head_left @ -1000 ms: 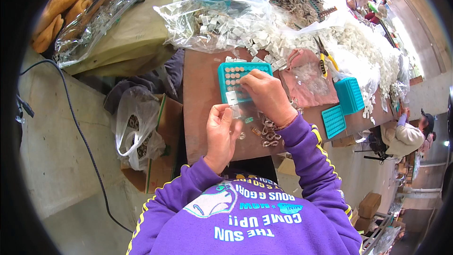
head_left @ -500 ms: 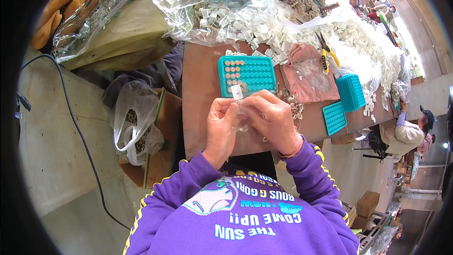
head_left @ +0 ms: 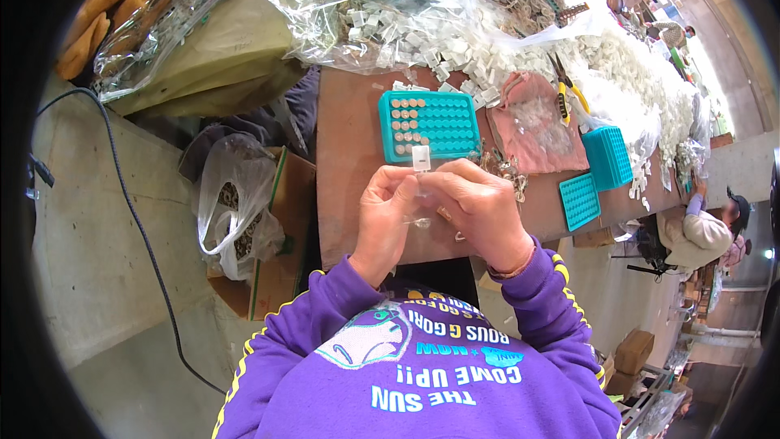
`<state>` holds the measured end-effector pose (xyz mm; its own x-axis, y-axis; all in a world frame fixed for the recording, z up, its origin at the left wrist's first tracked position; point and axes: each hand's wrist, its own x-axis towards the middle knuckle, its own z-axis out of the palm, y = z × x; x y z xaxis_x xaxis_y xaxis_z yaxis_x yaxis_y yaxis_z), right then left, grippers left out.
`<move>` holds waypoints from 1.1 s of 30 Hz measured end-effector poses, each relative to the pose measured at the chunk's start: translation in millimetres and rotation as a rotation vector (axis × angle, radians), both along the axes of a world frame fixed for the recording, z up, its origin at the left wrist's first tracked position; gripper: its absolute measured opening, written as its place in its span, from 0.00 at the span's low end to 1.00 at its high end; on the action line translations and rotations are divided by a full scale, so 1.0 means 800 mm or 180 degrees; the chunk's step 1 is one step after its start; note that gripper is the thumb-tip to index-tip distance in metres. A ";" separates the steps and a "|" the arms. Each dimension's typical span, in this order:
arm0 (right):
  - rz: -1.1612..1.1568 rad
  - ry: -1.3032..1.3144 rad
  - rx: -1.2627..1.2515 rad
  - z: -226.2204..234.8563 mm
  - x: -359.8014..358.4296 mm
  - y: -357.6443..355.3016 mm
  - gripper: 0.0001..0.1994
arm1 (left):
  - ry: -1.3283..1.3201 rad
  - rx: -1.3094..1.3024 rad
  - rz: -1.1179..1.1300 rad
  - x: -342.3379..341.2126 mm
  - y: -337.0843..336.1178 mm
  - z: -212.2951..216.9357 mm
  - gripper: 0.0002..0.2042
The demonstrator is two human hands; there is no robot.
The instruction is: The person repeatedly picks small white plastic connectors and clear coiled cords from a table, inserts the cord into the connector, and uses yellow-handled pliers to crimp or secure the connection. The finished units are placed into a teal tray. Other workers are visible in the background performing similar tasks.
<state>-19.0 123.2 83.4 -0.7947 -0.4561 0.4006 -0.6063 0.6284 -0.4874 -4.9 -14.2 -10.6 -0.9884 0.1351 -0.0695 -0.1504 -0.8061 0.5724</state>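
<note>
White piece point(head_left: 421, 158) now in both hands point(head_left: 382, 221) point(head_left: 487, 215)

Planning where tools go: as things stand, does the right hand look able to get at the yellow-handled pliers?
Probably yes: the yellow-handled pliers lie uncovered beyond the right hand, though that hand is occupied at the white piece.

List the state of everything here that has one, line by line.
White piece: held upright
Left hand: pinching the white piece
Right hand: fingertips by the piece, grip unclear
Tray: partly filled, discs toward its left
Pliers: handles apart
Cloth: spread, clear bits on it
</note>
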 end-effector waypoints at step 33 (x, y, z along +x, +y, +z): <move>-0.0595 0.0368 0.0269 -0.051 -0.071 0.005 0.03 | -0.0368 0.0207 0.0194 -0.003 0.001 0.001 0.09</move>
<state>-76.0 126.8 42.2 -0.8194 -0.3412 0.4605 -0.5244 0.7706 -0.3622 -7.1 -13.5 -9.5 -0.9808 0.0831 -0.1764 -0.1621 -0.8505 0.5005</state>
